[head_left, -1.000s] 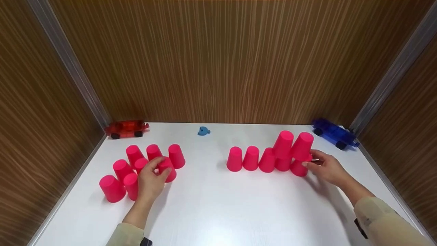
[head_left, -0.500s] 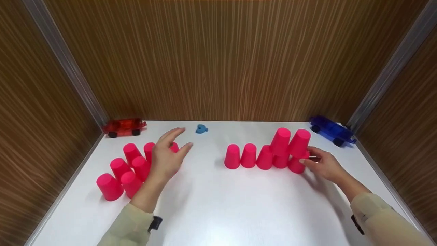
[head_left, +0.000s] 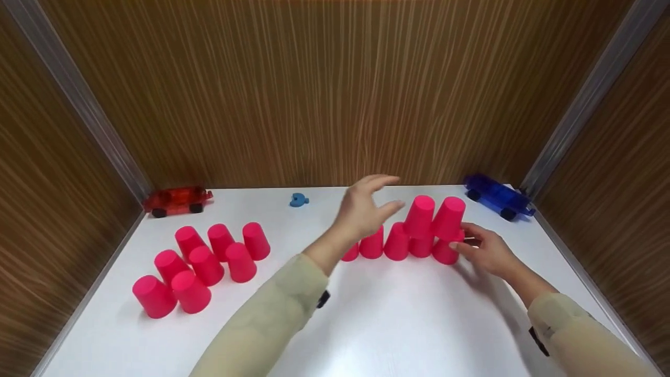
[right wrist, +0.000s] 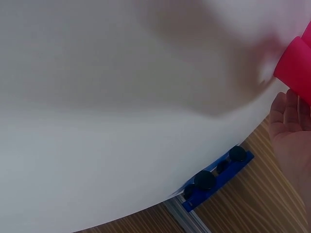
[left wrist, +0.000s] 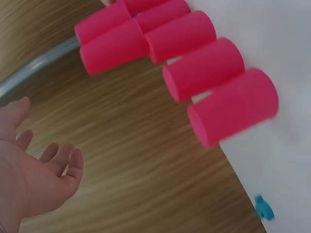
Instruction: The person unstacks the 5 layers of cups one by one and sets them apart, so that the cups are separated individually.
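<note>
My left hand [head_left: 361,209] is in the air in front of the right-hand row of pink cups [head_left: 397,242], thumb and fingers spread with nothing between them. That row stands upside down, and two more cups, an inner one [head_left: 420,217] and an outer one [head_left: 449,219], sit on top at its right end. The left forearm and hand partly hide the leftmost cups. With thumb in front and fingers behind, my right hand [head_left: 489,252] holds the bottom right pink cup [head_left: 445,253]. In the right wrist view its fingers touch that cup [right wrist: 295,68].
A second group of several upside-down pink cups [head_left: 207,266] stands on the left of the white table [head_left: 398,319]. Along the back lie a red toy car [head_left: 178,201], a small blue piece [head_left: 298,200] and a blue toy car [head_left: 497,195]. Wood-grain walls [head_left: 293,94] surround the table.
My left hand has let go of a cup in the left group, risen and swung right, towards the right-hand row. My right hand has stayed at the bottom right cup.
</note>
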`<state>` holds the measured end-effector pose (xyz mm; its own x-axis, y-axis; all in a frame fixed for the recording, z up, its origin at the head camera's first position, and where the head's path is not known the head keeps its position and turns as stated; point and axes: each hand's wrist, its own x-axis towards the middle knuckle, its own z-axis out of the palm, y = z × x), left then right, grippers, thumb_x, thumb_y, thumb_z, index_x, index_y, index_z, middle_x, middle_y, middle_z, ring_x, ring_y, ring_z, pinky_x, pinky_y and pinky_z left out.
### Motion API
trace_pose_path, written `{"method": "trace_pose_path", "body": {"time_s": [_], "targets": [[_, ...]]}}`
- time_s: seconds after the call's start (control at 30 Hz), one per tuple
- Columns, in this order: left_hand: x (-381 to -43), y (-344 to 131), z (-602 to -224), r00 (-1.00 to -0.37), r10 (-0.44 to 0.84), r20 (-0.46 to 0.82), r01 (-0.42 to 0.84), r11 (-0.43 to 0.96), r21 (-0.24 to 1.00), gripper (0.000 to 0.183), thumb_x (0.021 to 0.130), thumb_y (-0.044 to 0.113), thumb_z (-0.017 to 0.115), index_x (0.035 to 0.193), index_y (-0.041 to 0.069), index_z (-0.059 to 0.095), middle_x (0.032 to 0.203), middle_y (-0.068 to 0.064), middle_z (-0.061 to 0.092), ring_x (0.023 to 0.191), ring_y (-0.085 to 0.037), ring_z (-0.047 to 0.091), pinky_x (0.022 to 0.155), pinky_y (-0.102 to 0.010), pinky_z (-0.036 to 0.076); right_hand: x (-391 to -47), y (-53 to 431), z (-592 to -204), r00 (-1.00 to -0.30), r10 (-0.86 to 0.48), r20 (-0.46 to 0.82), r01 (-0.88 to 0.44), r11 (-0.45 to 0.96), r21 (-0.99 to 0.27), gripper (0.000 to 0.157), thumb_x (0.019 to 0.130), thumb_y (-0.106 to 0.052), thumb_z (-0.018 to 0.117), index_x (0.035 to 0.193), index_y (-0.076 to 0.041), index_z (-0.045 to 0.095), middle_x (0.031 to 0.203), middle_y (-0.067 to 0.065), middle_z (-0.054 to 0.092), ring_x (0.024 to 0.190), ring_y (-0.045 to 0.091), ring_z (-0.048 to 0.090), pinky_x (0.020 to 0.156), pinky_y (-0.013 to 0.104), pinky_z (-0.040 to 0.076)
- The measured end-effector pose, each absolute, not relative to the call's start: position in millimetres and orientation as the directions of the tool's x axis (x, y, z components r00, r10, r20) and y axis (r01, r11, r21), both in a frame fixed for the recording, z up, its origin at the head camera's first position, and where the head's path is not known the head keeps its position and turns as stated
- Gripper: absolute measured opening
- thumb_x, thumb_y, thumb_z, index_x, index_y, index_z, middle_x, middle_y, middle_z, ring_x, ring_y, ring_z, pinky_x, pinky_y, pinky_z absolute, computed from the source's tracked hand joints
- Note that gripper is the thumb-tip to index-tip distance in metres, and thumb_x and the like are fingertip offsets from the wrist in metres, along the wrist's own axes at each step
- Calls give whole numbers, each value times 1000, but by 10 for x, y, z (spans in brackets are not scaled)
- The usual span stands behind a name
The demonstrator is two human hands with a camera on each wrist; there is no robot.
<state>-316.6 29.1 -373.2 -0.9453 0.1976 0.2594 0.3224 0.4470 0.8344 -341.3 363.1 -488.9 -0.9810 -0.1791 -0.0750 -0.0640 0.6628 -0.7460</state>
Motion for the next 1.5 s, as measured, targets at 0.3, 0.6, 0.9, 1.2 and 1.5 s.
{"method": "trace_pose_path", "body": {"time_s": [0.3,0.6,0.9,1.2,1.5], "targets": [[-3393,753,-3954,-952,261,158,271,488,830,54,97,24,81,148,28,64,153,2,55,141,-19,50,94,-26,58,-3414,3490,-4896,-982,-188,-37,-96,653,-751,65,101,-36,74,155,-8,51,139,22,63,128,46,60,102,54,56],[-3429,895,-4151,-964,233,130,228,469,853,51,97,18,80,146,25,66,139,3,63,125,-15,60,92,-25,58,-3429,3460,-4888,-979,-189,-71,-68,639,-766,67,102,-38,73,157,-10,49,143,21,59,130,44,58,101,52,57],[-3303,738,-4061,-962,220,163,240,389,889,53,97,18,80,147,27,65,140,4,61,126,-15,58,89,-25,60,-3407,3578,-4875,-982,-176,-75,-56,639,-768,67,101,-36,74,157,-8,48,142,23,60,130,46,58,98,49,58],[-3166,216,-3879,-954,143,262,298,382,875,51,97,20,80,146,26,65,146,2,59,130,-17,58,94,-30,59,-3446,3728,-4891,-981,-165,-97,-37,663,-748,72,102,-41,71,160,-8,44,143,24,58,131,46,57,100,49,57],[-2975,-391,-3925,-936,-2,351,324,379,867,54,94,21,84,145,23,66,143,1,62,127,-19,59,93,-34,59,-3482,3843,-4874,-981,-141,-135,3,680,-733,80,100,-49,72,162,-9,41,147,24,54,131,46,56,100,49,57]]}}
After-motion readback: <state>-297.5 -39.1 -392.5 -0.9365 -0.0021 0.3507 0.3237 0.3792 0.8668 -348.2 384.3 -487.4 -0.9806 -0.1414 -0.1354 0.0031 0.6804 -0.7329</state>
